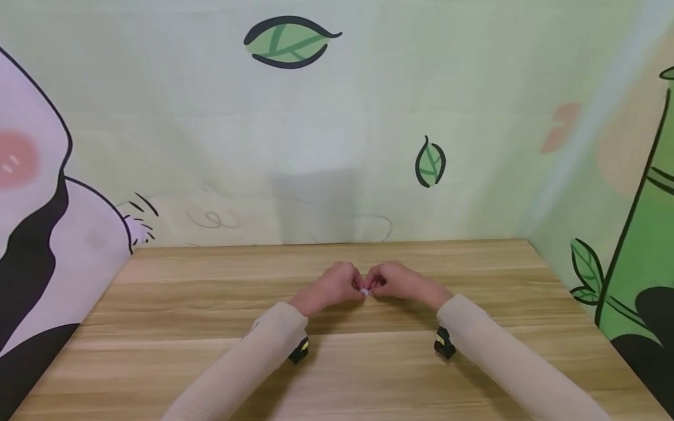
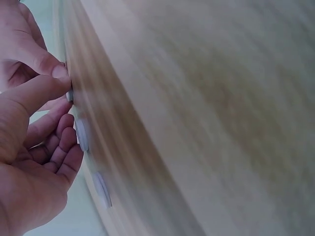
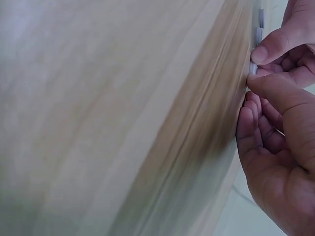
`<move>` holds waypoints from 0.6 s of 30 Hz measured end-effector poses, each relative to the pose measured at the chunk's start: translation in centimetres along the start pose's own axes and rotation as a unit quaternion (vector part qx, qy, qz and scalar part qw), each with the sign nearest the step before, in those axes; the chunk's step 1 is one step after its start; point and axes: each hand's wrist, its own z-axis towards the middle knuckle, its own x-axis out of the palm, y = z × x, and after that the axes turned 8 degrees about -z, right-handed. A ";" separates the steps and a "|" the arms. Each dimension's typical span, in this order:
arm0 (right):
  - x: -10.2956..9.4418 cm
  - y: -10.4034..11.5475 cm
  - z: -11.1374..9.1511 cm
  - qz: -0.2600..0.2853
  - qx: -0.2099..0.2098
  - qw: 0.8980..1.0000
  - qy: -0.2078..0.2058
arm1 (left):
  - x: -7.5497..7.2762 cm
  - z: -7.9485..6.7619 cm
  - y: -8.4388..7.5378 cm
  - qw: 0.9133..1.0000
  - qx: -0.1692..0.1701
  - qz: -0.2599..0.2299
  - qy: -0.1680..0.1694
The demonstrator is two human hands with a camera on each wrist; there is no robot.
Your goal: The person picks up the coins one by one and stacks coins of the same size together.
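Observation:
On the wooden table (image 1: 210, 292), a small pale disc (image 1: 364, 292) sits between the fingertips of both hands. My left hand (image 1: 337, 285) pinches its left side with thumb and finger, other fingers curled. From the right, my right hand (image 1: 397, 280) pinches the same disc. The right wrist view shows this disc (image 3: 253, 68) near the table surface between the two thumbs. Beside the left hand, the left wrist view shows two more pale discs lying on the wood, a nearer disc (image 2: 102, 189) and a second disc (image 2: 82, 134). The head view hides both behind the left hand.
A printed backdrop (image 1: 210, 117) with leaves and cartoon shapes rises behind the table and along its sides. Black wrist cameras hang under both cuffs, the left camera (image 1: 299, 351) and the right camera (image 1: 444, 343), close above the wood.

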 end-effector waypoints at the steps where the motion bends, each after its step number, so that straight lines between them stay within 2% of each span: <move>1: 0.0 0.0 -0.1 -0.002 -0.001 1.000 -0.002 | 0.0 0.0 -0.1 1.000 0.001 0.002 0.001; 7: -0.5 0.0 -0.9 -0.006 -0.002 1.000 -0.014 | 0.1 0.0 -0.6 1.000 0.002 -0.002 0.013; 13: -1.3 0.2 -1.6 0.018 0.027 0.999 0.002 | 0.2 0.0 -0.5 1.000 0.008 0.001 0.012; 18: -1.6 0.0 -2.0 0.000 0.039 0.999 -0.003 | 0.2 -0.1 -0.5 1.000 0.014 0.010 0.006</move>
